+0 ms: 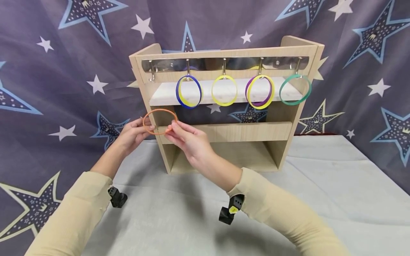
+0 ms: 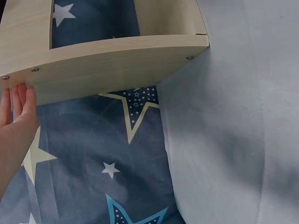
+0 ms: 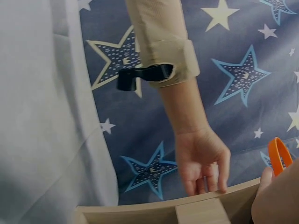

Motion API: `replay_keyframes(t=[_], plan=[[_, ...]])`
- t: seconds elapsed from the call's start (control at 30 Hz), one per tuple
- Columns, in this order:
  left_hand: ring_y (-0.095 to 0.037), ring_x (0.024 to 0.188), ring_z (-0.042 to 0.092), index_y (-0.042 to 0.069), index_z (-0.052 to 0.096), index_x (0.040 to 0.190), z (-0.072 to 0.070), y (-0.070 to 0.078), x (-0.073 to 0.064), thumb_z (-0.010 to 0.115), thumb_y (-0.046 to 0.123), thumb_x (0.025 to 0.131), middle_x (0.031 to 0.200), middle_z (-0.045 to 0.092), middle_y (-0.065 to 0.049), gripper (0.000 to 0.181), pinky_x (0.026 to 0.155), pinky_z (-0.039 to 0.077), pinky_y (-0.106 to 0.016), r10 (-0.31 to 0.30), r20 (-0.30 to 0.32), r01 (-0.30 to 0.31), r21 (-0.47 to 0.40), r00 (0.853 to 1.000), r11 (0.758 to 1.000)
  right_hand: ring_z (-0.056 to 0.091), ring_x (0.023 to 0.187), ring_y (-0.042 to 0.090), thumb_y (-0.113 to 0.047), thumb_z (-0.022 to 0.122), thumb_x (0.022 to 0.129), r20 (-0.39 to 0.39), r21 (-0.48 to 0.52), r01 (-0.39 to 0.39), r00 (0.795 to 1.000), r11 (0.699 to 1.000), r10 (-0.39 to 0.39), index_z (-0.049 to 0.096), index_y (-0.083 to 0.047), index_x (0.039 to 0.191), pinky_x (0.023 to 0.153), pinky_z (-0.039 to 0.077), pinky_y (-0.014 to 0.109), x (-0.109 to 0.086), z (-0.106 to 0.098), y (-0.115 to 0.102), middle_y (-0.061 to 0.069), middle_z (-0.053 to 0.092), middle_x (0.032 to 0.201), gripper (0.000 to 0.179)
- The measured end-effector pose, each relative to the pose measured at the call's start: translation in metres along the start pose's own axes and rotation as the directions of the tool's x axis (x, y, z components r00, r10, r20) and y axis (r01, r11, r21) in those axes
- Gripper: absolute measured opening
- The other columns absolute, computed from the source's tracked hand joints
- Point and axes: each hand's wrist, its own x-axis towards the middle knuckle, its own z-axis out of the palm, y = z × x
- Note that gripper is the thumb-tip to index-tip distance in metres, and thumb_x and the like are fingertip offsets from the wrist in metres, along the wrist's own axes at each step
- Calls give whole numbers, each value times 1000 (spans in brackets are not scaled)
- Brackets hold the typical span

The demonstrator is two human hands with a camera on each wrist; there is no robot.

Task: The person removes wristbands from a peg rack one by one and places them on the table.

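An orange ring is pinched between the thumb and fingers of my right hand, in front of the left part of a wooden rack. The same ring shows at the right of the right wrist view. My left hand is at the rack's left side; in the left wrist view its fingertips are right at the side panel, fingers fairly straight. In the head view the ring overlaps those fingers. Above the ring is the leftmost metal hook of a shiny hook strip.
Along the other hooks hang a blue ring with a yellow one, a single yellow ring, a purple ring with a yellow one, and a green ring. The rack stands on a pale cloth before a starry curtain.
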Motion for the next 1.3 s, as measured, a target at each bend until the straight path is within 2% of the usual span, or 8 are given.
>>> replay_keyframes(t=[0.1,0.33,0.5,0.67,0.87,0.97,1.17,1.3], plan=[[-2,93,61,4,45,119,0,0,0,55,-1,93,101,59,5,29,85,53,-12,-9,-13,9,40,1000,999,67,72,11,2,59,92,-18,-26,-12,1000,1000,11,58,10,125,104,49,45,0,-6,6,3,67,78,34],[-2,95,63,-9,31,135,1,3,2,52,-2,94,104,60,4,46,87,53,-12,19,2,-19,94,1000,995,67,70,10,4,59,91,-86,-49,-31,996,998,27,59,11,123,95,55,41,3,-18,16,5,66,79,32],[-3,96,63,-8,33,135,3,6,4,56,1,93,105,61,3,49,88,53,-12,10,-6,-10,88,1000,996,66,67,9,5,58,91,-111,-72,-35,993,997,27,57,13,123,94,55,41,7,-27,23,4,65,76,33],[-2,98,62,-10,25,142,5,8,4,57,2,93,108,57,2,59,90,52,-12,7,-3,-6,88,1000,996,65,65,8,5,58,91,-125,-98,-56,991,994,43,55,14,124,94,55,41,11,-36,30,1,65,70,33],[-3,96,63,-9,30,137,3,5,4,56,0,93,105,60,3,52,89,53,-12,6,-13,-5,69,1000,998,65,65,9,4,59,91,-123,-132,-88,990,987,72,55,14,124,93,55,41,11,-44,40,1,65,69,34],[-2,96,63,-10,27,139,2,5,2,55,0,93,104,60,4,55,88,53,-12,6,-12,-5,71,1000,997,65,65,9,3,59,91,-121,-153,-100,989,983,82,56,14,123,92,56,41,11,-47,45,1,65,68,34],[-1,96,61,-13,16,146,1,3,0,54,0,93,105,57,5,66,88,52,-11,-14,-8,14,70,1000,997,65,65,8,1,62,91,-121,-231,-151,985,961,126,57,13,123,86,59,35,10,-54,56,0,66,69,35],[-1,97,61,-13,14,147,1,0,-1,52,-2,94,106,57,4,66,88,52,-11,-10,-4,11,66,1000,998,66,67,8,1,62,90,-114,-291,-180,982,940,153,59,11,123,90,58,35,10,-61,64,0,66,71,34]])
